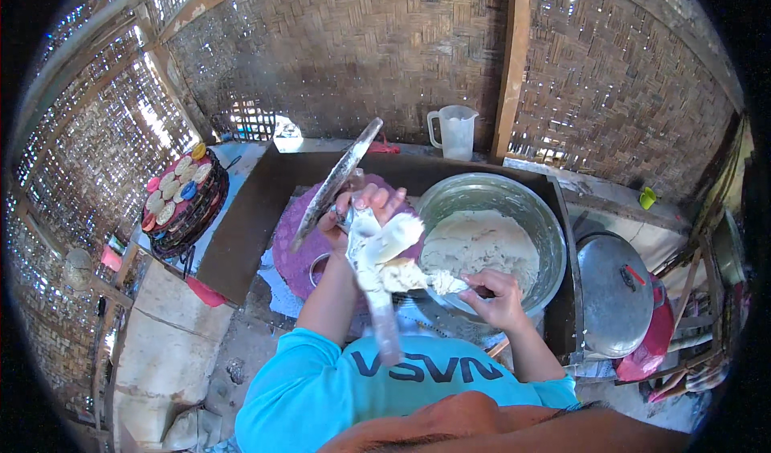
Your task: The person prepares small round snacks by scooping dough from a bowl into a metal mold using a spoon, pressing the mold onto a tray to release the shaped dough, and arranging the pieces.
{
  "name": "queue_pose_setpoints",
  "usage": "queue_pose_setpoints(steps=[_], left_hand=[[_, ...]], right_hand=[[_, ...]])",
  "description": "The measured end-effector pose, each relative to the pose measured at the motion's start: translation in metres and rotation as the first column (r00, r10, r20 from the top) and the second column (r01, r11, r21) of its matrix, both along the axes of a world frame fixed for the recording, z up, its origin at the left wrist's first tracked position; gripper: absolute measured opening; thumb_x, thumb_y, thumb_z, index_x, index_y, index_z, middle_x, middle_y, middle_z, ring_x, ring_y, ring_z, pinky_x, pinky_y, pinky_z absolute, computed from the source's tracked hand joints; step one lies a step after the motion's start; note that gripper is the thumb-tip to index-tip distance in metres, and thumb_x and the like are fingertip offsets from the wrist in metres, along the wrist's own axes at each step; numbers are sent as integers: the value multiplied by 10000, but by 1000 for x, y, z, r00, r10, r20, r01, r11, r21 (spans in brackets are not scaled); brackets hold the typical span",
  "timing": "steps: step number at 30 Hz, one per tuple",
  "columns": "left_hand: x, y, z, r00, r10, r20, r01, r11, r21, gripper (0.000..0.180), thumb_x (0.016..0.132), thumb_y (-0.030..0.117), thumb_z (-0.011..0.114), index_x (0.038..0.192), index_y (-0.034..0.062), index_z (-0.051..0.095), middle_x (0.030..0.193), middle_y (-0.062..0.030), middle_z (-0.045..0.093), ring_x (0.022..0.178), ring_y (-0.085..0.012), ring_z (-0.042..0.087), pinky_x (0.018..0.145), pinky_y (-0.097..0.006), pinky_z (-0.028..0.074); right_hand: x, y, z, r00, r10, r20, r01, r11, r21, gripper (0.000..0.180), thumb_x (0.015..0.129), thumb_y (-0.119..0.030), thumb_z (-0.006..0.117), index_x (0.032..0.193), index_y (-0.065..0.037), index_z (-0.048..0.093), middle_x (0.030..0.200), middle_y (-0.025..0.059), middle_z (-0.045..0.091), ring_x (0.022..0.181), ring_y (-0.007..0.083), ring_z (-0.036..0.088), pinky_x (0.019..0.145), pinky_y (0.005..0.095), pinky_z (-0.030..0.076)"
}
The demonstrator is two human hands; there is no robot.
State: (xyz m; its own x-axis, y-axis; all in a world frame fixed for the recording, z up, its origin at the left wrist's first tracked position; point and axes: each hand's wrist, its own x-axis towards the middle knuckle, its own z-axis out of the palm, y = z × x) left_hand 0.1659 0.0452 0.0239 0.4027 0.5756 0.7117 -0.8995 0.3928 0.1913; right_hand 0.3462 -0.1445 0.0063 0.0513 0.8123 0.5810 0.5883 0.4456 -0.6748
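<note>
My left hand (365, 204) grips a hand-held dough press (367, 252) smeared with white dough. One long handle of it rises to the far left and another points back toward my chest. A lump of pale dough (401, 275) sits at its middle. Pinched in my right hand (498, 299) is a small dough-covered utensil (459, 286), possibly a spoon, its tip close to that lump. Beyond and under my right hand stands a large metal basin (554, 244) holding a mass of white dough (482, 244). Under my left hand lies a round purple mat (293, 244).
At the left, a stack of round woven trays (181, 228) carries several pale discs and coloured pieces. A clear plastic pitcher (458, 134) stands at the back by the woven wall (345, 51). To the right is a large lidded metal pot (614, 292). A wooden frame (249, 220) borders the workspace.
</note>
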Motion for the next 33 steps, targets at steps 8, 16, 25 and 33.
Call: queue_pose_setpoints(steps=[8, 16, 25, 33], left_hand=[[-23, -31, 82, 529, 757, -383, -623, 653, 431, 258, 647, 237, 682, 784, 80, 531, 738, -24, 509, 680, -127, 476, 815, -327, 342], [-18, -15, 53, 192, 950, 247, -613, -80, 786, 181, 754, 255, 542, 713, 79, 538, 662, -2, 542, 670, -139, 533, 747, -308, 365], [-17, -45, 52, -167, 474, 865, -383, -839, 386, 229, 587, 161, 689, 771, 271, 610, 765, 63, 520, 701, -92, 518, 730, -300, 378], [-72, -14, 18, -357, 701, 617, -499, -702, 509, 252, 569, 217, 743, 734, 248, 556, 786, 54, 432, 773, -114, 448, 834, -342, 342]], right_hand=[[31, 4, -11, 950, -170, -263, 89, 951, -295, 217, 684, -97, 696, 874, -21, 623, 735, 35, 612, 612, 63, 526, 555, 214, 426], [17, 10, -17, 819, -100, -566, -92, 949, -302, 175, 730, -45, 656, 877, 16, 582, 791, 46, 605, 707, 74, 548, 643, 212, 441], [-4, -1, -9, 843, -101, -529, -39, 968, -247, 196, 718, -59, 672, 877, 14, 586, 808, 49, 608, 729, 75, 550, 660, 213, 446], [10, -22, 16, 901, -414, -133, 349, 871, -346, 230, 690, -139, 675, 866, -7, 607, 709, 65, 614, 658, 121, 578, 606, 245, 453]])
